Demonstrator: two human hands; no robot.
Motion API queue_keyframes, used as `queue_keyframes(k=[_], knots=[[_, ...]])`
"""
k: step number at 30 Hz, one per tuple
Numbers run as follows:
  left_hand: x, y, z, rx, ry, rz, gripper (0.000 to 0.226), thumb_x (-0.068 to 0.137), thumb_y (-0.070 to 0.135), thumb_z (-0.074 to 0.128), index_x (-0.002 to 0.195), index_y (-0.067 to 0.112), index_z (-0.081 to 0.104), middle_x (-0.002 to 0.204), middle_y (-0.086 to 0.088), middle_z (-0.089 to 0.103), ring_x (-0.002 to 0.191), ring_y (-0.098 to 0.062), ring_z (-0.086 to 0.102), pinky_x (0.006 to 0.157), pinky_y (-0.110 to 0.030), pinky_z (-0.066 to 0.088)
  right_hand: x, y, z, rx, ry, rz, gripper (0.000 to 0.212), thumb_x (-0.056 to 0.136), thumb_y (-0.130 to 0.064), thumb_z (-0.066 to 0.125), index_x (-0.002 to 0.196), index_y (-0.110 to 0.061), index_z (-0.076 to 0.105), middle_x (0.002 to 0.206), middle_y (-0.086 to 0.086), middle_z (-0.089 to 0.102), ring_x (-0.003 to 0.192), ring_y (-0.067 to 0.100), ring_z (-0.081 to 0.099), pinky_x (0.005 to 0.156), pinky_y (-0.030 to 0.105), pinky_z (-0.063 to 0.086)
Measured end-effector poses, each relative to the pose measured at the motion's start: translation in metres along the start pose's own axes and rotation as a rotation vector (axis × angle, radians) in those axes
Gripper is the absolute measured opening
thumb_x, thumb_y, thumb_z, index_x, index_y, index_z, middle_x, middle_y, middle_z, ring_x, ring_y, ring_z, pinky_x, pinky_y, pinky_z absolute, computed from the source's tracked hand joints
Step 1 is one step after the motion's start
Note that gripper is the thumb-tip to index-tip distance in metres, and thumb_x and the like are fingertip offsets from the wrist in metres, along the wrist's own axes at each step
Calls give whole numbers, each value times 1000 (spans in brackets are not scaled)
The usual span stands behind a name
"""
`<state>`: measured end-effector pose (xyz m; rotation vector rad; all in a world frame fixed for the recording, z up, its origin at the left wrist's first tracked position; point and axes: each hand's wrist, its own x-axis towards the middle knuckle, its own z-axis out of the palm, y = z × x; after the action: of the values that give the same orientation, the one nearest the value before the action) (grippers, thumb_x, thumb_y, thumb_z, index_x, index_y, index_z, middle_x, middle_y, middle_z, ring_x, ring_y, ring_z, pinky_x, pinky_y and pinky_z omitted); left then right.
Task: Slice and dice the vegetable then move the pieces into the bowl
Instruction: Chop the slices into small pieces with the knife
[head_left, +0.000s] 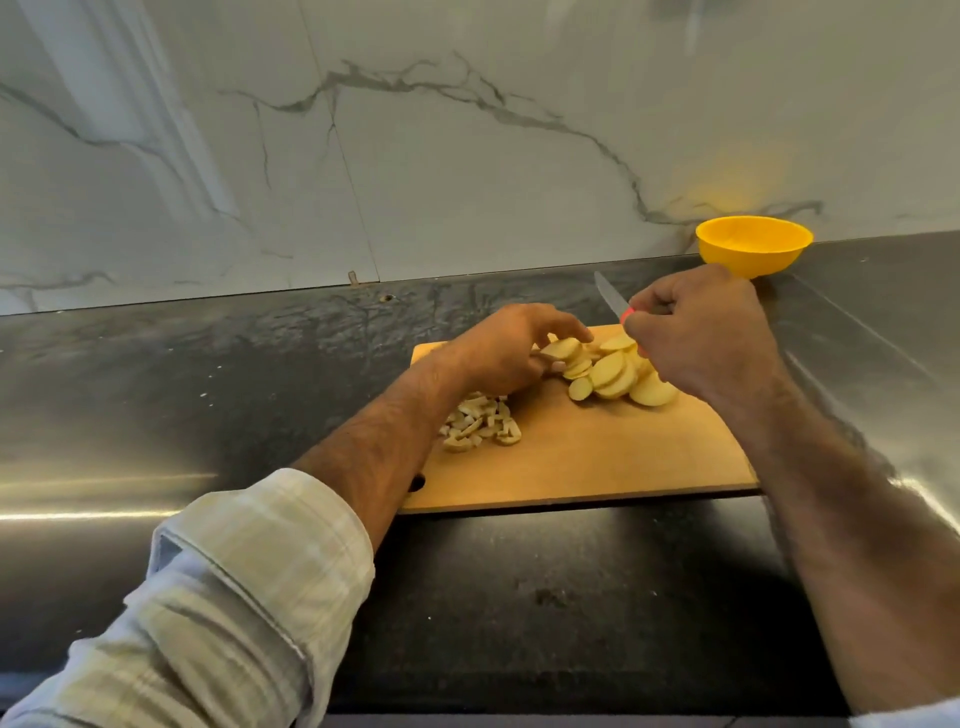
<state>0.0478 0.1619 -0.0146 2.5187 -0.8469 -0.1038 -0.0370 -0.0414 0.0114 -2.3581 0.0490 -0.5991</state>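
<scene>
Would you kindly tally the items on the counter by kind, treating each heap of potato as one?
Cutting board: 1
Knife: 1
Yellow bowl: 1
Heap of round slices: 1
Heap of diced pieces: 1
Total: 5

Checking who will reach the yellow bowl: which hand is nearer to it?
Right. The right hand, gripping the knife, is just in front of the yellow bowl; the left hand is farther left, on the potato slices.

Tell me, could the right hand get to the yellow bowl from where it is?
Probably yes. The right hand is just in front of the bowl, with only bare counter between. But it grips the knife, so it would have to put that down first.
</scene>
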Motion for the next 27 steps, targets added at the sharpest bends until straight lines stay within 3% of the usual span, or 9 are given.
queue_keyframes(k=[3, 7, 11, 13, 15, 19, 23, 25, 27], knots=[[-5, -8, -7, -73, 81, 10, 42, 100, 17, 71, 136, 37, 63, 131, 7, 59, 114, -7, 60, 96, -29, 53, -6, -8, 0, 14, -53, -40, 14, 93, -26, 72, 101, -20, 82, 81, -9, 73, 74, 10, 70, 68, 40, 65], [-21, -36, -29, -187, 308, -81, 35, 93, 15, 78, 125, 25, 67, 119, 2, 65, 104, -12, 68, 92, -35, 62, -22, -23, 14, -52, -335, -71, 13, 93, -30, 74, 105, -31, 78, 91, -11, 72, 77, 12, 69, 65, 35, 64], [-38, -57, -41, -232, 386, -208, 38, 87, 12, 85, 121, 17, 68, 115, 0, 68, 102, -14, 70, 85, -26, 61, -26, -28, 20, -141, -370, -77, 16, 93, -32, 75, 108, -31, 78, 106, -9, 69, 85, 13, 65, 69, 31, 60], [-41, -59, -45, -286, 382, -219, 40, 85, 8, 86, 120, 14, 68, 112, -2, 70, 102, -16, 71, 83, -24, 62, -27, -28, 22, -178, -430, -61, 12, 93, -30, 75, 105, -32, 78, 102, -8, 69, 79, 13, 65, 60, 28, 57], [-40, -55, -44, -349, 356, -204, 41, 82, 4, 88, 118, 12, 69, 110, -6, 73, 102, -20, 74, 89, -31, 63, -28, -29, 26, -241, -492, -39, 13, 93, -29, 74, 105, -33, 76, 100, -8, 66, 76, 15, 67, 54, 26, 57], [-35, -42, -34, -352, 223, -140, 41, 82, 3, 87, 118, 16, 71, 112, -3, 74, 103, -16, 73, 95, -34, 62, -24, -27, 26, -327, -452, 35, 13, 93, -28, 75, 106, -29, 74, 102, -6, 64, 74, 17, 69, 59, 34, 65], [-32, -34, -28, -276, 35, -112, 35, 90, 8, 79, 122, 22, 72, 118, 4, 73, 110, -11, 69, 99, -31, 56, -21, -26, 24, -321, -470, 80, 21, 94, -30, 75, 115, -27, 76, 103, -5, 64, 77, 17, 69, 65, 33, 65], [-31, -34, -25, -141, -9, -107, 29, 94, 18, 74, 116, 36, 75, 126, 13, 70, 125, -9, 61, 114, -45, 43, -22, -27, 25, -307, -479, 61, 27, 94, -30, 74, 122, -27, 75, 106, -6, 64, 84, 16, 67, 72, 32, 64], [-30, -37, -24, 27, 13, -121, 23, 93, 27, 72, 107, 46, 76, 129, 20, 67, 131, -9, 54, 119, -62, 25, -23, -29, 26, -292, -483, 42, 31, 96, -31, 73, 126, -27, 73, 109, -7, 61, 90, 16, 65, 77, 32, 63]])
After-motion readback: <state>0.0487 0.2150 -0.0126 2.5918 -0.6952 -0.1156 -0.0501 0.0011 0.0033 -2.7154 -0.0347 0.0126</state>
